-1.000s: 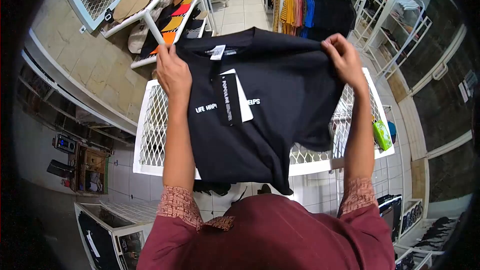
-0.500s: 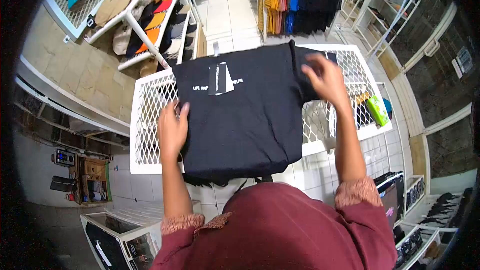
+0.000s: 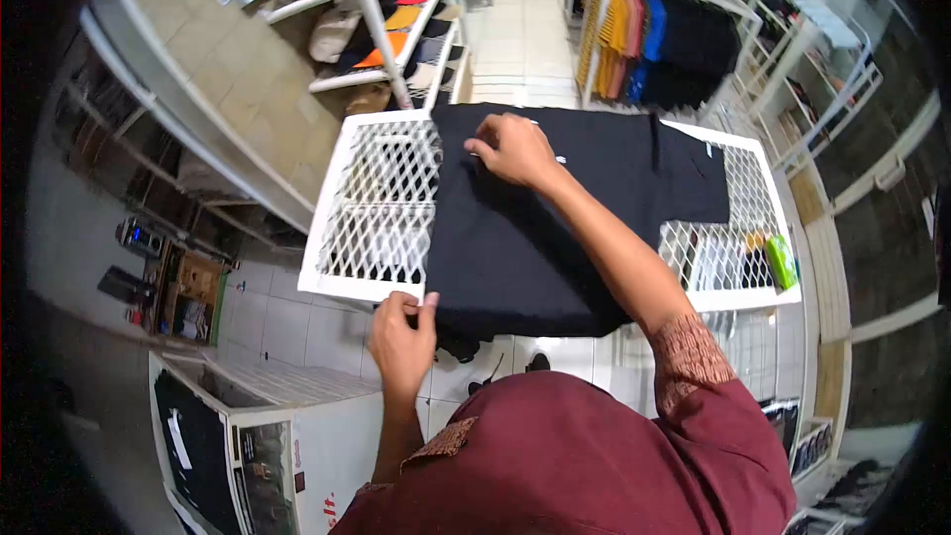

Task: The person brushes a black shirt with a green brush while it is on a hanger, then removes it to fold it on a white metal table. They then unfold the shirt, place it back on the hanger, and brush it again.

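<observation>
A black T-shirt (image 3: 525,248) lies spread over a white mesh table (image 3: 381,263), one sleeve (image 3: 698,178) reaching out to the right. My right hand (image 3: 513,151) is over the shirt's upper left part, its fingers bent and thumb apart from them. Its hand and forearm cover most of the white print on the chest. At the shirt's front left corner is my left hand (image 3: 401,337), thumb tip right at the fabric edge and the fingers apart from it. The shirt's lower edge hangs over the front of the table.
A bright green packet (image 3: 782,263) is at the table's right end. Beyond the table stand a shelf of colourful folded items (image 3: 401,18) at left and a rack of hanging shirts (image 3: 684,50) at right. A white cabinet (image 3: 332,436) is at lower left.
My right hand has crossed from the sleeve to the shirt's upper left. My left hand has come down to the front left corner. The chest tag no longer shows, and the view has turned.
</observation>
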Motion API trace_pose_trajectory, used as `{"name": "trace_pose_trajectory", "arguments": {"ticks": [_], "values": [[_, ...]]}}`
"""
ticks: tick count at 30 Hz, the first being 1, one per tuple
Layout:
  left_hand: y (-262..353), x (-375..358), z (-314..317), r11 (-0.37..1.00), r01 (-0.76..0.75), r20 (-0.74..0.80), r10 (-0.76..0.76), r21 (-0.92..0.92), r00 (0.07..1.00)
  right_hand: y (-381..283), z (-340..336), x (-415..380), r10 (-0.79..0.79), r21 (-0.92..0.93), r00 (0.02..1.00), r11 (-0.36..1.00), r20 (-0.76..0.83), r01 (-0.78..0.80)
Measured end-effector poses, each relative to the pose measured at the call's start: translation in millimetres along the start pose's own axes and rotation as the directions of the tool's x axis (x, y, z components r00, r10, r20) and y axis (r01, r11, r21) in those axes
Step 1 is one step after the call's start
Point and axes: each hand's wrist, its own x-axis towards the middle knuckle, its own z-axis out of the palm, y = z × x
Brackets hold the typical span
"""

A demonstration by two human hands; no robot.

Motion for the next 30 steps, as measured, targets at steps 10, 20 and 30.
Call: {"name": "trace_pose_trajectory", "arguments": {"ticks": [10, 20, 30], "values": [[-23.2, -29.6, 33.9, 0.914, 0.148, 0.066, -0.133, -0.377, 0.989, -11.2, 103.1, 125.0, 0.183, -0.522, 0.983, 0.841, 0.035, -0.138], [-1.7, -26.0, 20.9, 0.711, 0.122, 0.257, 0.086, -0.693, 0.963, 31.3, 29.5, 87.8, 0.387, 0.204, 0.857, 0.920, -0.340, -0.334], [68.2, 97.2, 19.4, 0.771, -0.169, 0.362, 0.465, -0.614, 0.808, 134.5, -10.9, 1.7, 0.517, 0.278, 0.754, 0.855, -0.406, -0.437]]}}
